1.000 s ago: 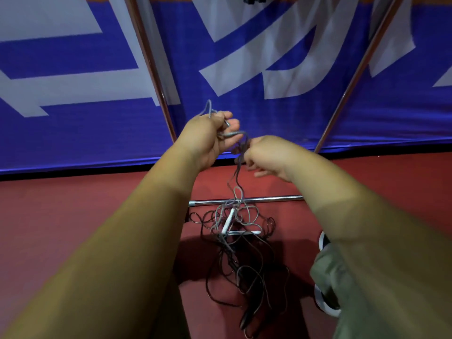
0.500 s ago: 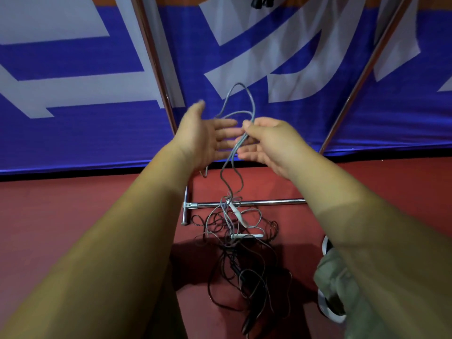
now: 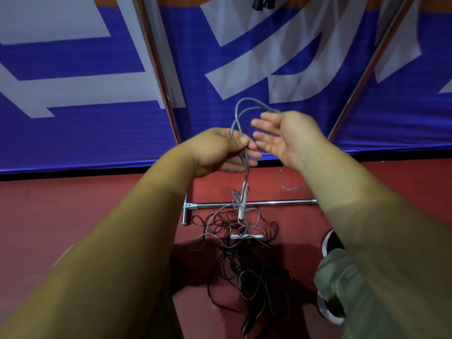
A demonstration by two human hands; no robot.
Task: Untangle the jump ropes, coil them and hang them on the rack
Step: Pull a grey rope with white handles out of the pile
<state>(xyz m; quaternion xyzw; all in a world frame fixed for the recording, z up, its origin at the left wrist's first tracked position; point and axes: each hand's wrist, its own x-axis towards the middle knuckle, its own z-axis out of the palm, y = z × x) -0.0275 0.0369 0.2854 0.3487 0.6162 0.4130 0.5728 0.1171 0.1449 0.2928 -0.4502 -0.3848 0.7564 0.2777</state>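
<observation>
**Grey rope held up out of the tangle – one hand clenched on it, the other open**

Both bare forearms reach forward and meet in the middle of the view. The left hand [image 3: 220,150] is turned knuckles-up, with its fingers curled and its thumb pressed down around the thin grey jump rope [image 3: 236,118], pinching two strands together. The right hand [image 3: 286,135] sits just beside it and a little higher. Its palm faces the left hand and its fingers are straight and spread, clasping nothing. The rope rises from the left fist in a narrow, springy double loop whose top bends over to the right hand's fingertips [image 3: 266,116]; whether it rests on them cannot be told.

Below the fist the grey cord drops straight down to a slim white plastic handle [image 3: 243,201], which hangs nearly upright. A second white handle [image 3: 247,236] lies flat on the matte red floor [image 3: 73,216] amid loose grey curls. These are tangled with a heap of thinner black cords [image 3: 234,265] that runs towards the viewer.

The shiny chrome tube base of the rack [image 3: 269,203] lies across the floor behind the hanging handle, and two polished slanted poles [image 3: 159,69] rise from it – they lean against a ribbed blue-and-white banner [image 3: 97,133]. At lower right are an olive trouser leg [image 3: 342,277] and a black-and-white shoe [image 3: 330,243].
</observation>
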